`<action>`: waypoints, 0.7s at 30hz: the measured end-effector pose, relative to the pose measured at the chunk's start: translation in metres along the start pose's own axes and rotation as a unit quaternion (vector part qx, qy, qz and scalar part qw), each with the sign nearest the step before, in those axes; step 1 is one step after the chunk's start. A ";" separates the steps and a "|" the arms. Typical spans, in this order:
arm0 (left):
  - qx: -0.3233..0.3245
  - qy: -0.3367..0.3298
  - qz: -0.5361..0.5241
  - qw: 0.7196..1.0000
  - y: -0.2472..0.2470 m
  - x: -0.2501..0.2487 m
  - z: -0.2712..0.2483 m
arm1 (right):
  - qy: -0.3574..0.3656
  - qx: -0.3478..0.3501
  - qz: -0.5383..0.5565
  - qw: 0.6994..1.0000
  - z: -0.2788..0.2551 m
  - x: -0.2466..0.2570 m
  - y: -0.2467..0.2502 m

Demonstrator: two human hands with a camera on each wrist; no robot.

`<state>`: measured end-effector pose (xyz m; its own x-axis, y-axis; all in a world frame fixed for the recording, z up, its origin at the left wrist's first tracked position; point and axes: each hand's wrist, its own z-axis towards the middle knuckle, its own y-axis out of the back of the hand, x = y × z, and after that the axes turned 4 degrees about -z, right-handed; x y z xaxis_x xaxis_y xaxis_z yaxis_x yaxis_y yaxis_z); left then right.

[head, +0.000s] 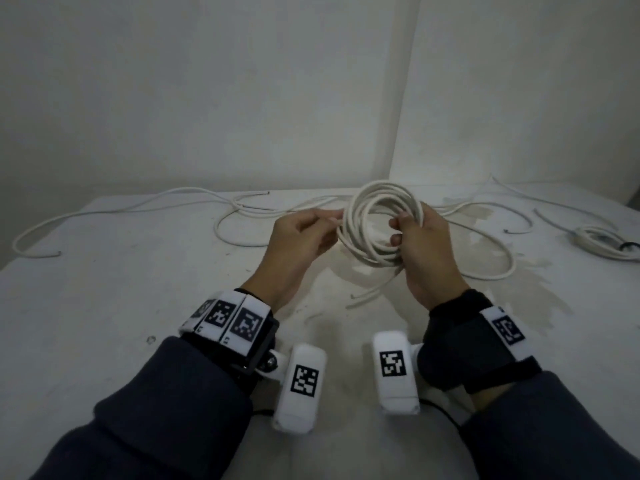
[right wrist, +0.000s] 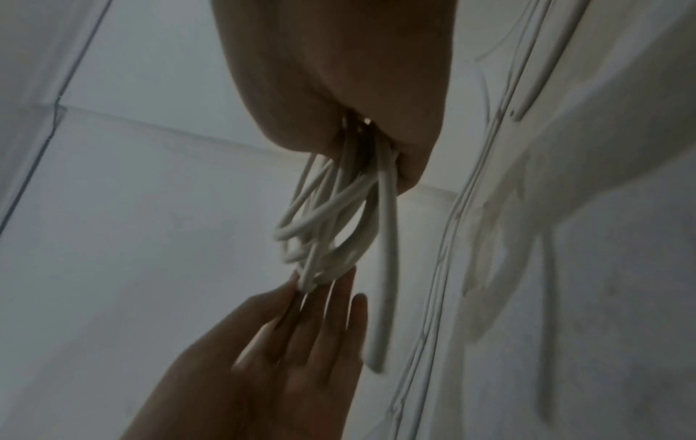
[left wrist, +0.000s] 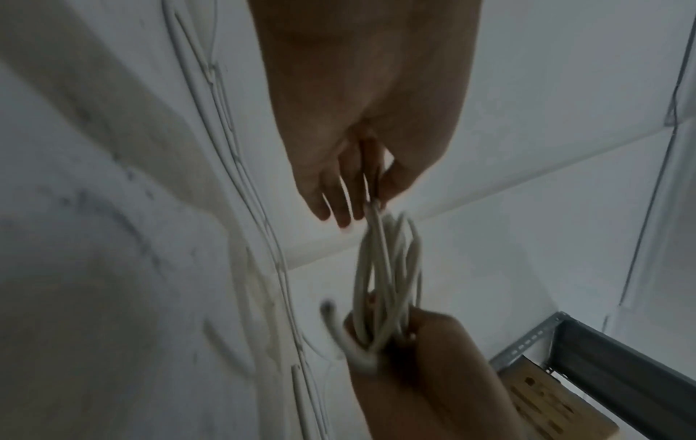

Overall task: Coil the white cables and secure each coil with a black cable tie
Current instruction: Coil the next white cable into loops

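Observation:
A coil of white cable (head: pixel 353 230) of several loops is held upright above the white table (head: pixel 138 289). My right hand (head: pixel 405 230) grips the coil's right side, fingers curled round the bundled strands (right wrist: pixel 327 226). My left hand (head: pixel 330 216) pinches the coil's left edge between thumb and forefinger, its other fingers (left wrist: pixel 339 208) nearly straight. The cable's short free end (head: pixel 367 297) hangs below the coil toward the table. I see no black tie in either hand.
Loose white cables (head: pixel 121 211) lie across the back of the table, left and right. A finished coil (head: pixel 595 239) with a black tie (head: pixel 627 247) lies at the far right. A wall stands right behind the table. A metal shelf (left wrist: pixel 602 357) is off to one side.

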<state>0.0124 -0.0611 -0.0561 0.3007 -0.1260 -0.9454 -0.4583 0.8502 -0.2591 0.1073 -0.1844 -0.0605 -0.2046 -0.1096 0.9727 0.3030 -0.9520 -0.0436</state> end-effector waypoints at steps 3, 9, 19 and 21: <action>-0.004 0.080 0.071 0.994 0.010 -0.015 0.001 | 0.050 0.116 -0.104 0.987 0.005 0.003 0.016; 0.160 0.162 0.191 0.955 0.010 -0.021 -0.003 | 0.117 0.316 -0.235 0.912 -0.012 0.018 0.003; 0.015 0.165 -0.024 0.986 0.003 -0.005 0.002 | 0.011 0.307 -0.039 0.951 -0.015 0.005 -0.005; -0.038 0.155 -0.033 0.987 0.004 -0.001 0.003 | -0.021 0.329 -0.015 0.944 -0.017 0.001 -0.010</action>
<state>0.0126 -0.0560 -0.0553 0.0679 -0.3401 -0.9379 -0.5107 0.7957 -0.3255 0.0888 -0.1798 -0.0633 -0.1901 -0.0603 0.9799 0.8128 -0.5695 0.1227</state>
